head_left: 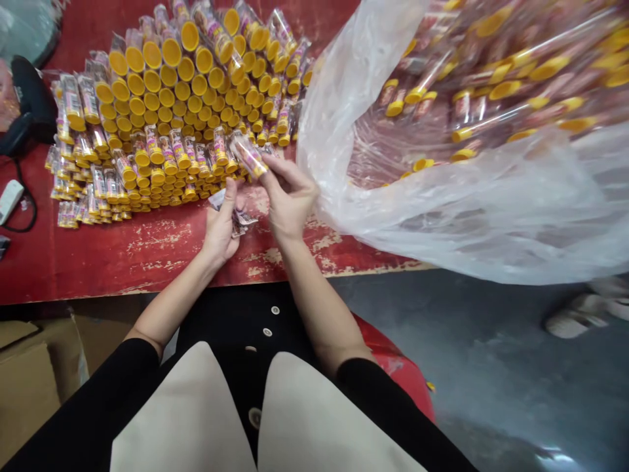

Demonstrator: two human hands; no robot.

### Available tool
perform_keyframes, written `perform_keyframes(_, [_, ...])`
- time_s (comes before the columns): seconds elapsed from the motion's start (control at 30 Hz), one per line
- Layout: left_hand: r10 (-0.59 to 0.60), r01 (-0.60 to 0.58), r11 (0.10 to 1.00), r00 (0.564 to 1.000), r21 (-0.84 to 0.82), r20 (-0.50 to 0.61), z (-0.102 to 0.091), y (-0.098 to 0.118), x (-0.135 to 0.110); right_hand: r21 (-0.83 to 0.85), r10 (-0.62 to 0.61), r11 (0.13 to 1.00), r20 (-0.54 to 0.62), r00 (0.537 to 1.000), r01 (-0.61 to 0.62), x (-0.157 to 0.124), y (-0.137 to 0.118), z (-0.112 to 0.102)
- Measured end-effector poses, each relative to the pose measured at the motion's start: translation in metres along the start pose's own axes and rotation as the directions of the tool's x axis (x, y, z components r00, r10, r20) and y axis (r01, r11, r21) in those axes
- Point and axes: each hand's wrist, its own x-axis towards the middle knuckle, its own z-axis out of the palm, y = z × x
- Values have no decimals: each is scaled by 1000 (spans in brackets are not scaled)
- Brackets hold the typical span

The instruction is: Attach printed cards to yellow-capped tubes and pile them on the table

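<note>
My right hand [289, 196] pinches a clear plastic tube with a yellow cap [248, 154], holding it tilted just above the table. My left hand [221, 226] is closed around a small crumpled printed wrapper [234, 215], whose ends stick out past the fingers. The hands are close together, nearly touching. Just beyond them lies a large stack of similar yellow-capped tubes [162, 124], with most caps facing me or the left. A big clear plastic bag [442, 196] full of more tubes sits to the right of my right hand.
The red table [147, 252] has worn, chipped paint and a front edge near my body. A black device [29, 98] and a white plug strip [10, 200] with cable lie at far left. Below are a cardboard box [34, 373], a red stool [398, 360] and a grey floor [481, 341].
</note>
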Motion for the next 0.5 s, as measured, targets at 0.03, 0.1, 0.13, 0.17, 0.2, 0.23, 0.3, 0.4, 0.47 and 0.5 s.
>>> perform_keyframes(0.03, [-3, 3, 1000, 1000, -10, -24, -3, 2, 1, -12, -35, 999, 17, 999, 36, 10, 2, 15])
perform_keyframes(0.1, [-32, 30, 999, 999, -29, -42, -11, 5, -2, -59, -108, 992, 90, 990, 113, 22, 3, 39])
perform_keyframes(0.13, [-53, 51, 998, 998, -41, -39, -15, 6, -5, -88, -142, 984, 143, 980, 155, 26, 3, 43])
perform_keyframes(0.17, [-75, 73, 996, 997, -56, -34, -20, 6, -8, -123, -174, 972, 197, 965, 200, 30, 3, 41])
perform_keyframes(0.2, [-98, 96, 993, 995, -71, -27, -24, 7, -12, -169, -203, 954, 239, 949, 247, 35, 5, 32])
perform_keyframes(0.23, [-121, 119, 989, 992, -87, -21, -29, 7, -15, -232, -227, 929, 261, 938, 290, 44, 8, 17])
perform_keyframes(0.3, [-168, 165, 980, 986, -108, -19, -34, 7, -19, -420, -268, 841, 223, 937, 340, 75, 14, -32])
perform_keyframes(0.4, [-222, 218, 968, 975, -124, -15, -31, 2, -22, -671, -295, 690, 80, 952, 270, 151, 18, -114])
perform_keyframes(0.47, [-238, 237, 963, 971, -131, 14, -21, -3, -23, -639, -294, 693, 172, 940, 334, 201, 19, -150])
perform_keyframes(0.5, [-238, 240, 961, 971, -135, 33, -15, -5, -24, -585, -280, 706, 285, 917, 398, 219, 19, -161])
